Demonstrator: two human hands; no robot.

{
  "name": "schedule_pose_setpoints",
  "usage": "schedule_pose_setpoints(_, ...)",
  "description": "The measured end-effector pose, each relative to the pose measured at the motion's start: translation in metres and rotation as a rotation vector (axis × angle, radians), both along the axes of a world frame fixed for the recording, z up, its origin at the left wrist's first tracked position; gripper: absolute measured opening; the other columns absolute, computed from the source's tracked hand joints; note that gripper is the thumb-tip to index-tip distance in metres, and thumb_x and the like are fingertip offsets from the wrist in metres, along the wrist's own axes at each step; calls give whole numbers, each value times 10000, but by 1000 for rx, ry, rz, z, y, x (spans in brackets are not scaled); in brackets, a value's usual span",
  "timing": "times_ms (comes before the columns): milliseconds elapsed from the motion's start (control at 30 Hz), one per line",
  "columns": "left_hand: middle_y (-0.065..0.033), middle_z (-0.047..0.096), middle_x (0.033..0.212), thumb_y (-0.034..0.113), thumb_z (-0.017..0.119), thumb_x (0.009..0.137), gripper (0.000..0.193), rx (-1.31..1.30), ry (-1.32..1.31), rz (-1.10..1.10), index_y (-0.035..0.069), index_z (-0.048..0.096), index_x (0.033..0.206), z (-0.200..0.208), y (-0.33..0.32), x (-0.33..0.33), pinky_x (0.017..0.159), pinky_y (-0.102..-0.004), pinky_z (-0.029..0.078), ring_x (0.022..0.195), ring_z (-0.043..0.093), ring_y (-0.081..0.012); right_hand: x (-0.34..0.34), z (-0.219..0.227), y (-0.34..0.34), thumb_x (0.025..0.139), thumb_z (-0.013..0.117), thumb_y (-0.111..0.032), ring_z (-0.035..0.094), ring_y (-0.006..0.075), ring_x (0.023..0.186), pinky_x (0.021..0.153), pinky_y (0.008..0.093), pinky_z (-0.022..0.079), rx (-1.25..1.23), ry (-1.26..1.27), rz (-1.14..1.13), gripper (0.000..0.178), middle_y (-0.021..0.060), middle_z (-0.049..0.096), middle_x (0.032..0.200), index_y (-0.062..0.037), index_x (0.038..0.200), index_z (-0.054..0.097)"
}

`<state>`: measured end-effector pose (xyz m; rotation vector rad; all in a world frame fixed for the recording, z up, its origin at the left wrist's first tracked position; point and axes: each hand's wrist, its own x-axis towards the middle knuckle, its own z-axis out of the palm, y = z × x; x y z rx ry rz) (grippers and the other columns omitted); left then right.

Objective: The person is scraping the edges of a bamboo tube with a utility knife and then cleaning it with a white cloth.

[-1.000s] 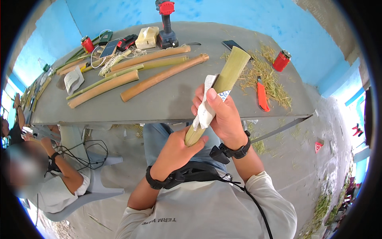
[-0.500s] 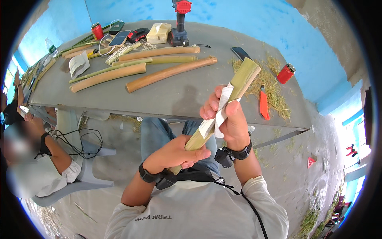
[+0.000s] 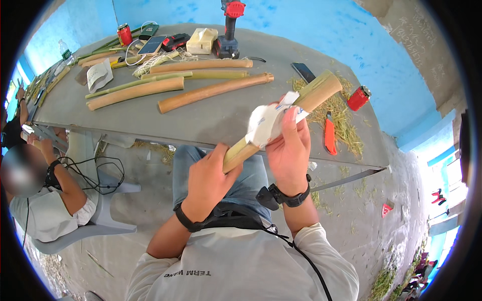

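A pale green bamboo tube (image 3: 321, 93) slants in front of me, its far end up over the table edge. My left hand (image 3: 208, 173) is closed round its lower end. My right hand (image 3: 290, 148) presses a crumpled white sheet of paper (image 3: 266, 125) with blue marks against the middle of the tube, thumb on top. The other fingers of this hand are mostly hidden behind the sheet and tube. Beyond them, several cut bamboo pieces (image 3: 216, 93) lie on the grey table (image 3: 125, 120).
On the table's right side are an orange-handled knife (image 3: 329, 135), shavings (image 3: 346, 130), a red can (image 3: 359, 98) and a phone (image 3: 303, 72). A cordless drill (image 3: 229, 35) stands at the back. At left another person (image 3: 45, 210) sits on a grey chair (image 3: 113, 210).
The white sheet has opened out from a tight wrap and shows its blue-marked face. The tube has tilted flatter, its far end shifting right. My left hand has turned knuckles up.
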<state>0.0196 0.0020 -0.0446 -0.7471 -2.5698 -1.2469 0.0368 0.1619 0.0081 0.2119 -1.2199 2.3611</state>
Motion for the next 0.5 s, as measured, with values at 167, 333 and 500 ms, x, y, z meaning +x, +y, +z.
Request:
schedule_pose_setpoints(167, -200, 654, 754, 249, 747, 829, 270, 70, -129, -118, 33, 617, 927, 3, -4, -11, 645, -413, 514, 748, 646, -408, 2, 2, 2, 1043, 546, -276, 625, 186, 941, 823, 356, 508, 86, 39, 25, 297, 77, 607, 1062, -52, 1231, 497)
schedule_pose_setpoints(333, -189, 640, 711, 233, 731, 827, 244, 170, -198, -262, 21, 643, 910, 10, -4, -14, 608, -384, 504, 624, 631, -369, -2, 3, 5, 1016, 595, -301, 535, 154, 808, 740, 348, 443, 125, 66, 79, 303, 38, 528, 958, -76, 1176, 471)
schedule_pose_setpoints(500, -17, 553, 584, 334, 748, 847, 323, 127, -887, -582, 40, 628, 788, 10, -14, -14, 492, -280, 411, 511, 504, -91, -3, -15, 22, 943, 696, -369, 613, 227, 905, 746, 384, 505, 99, 165, 310, 458, 61, 566, 955, -83, 1231, 486)
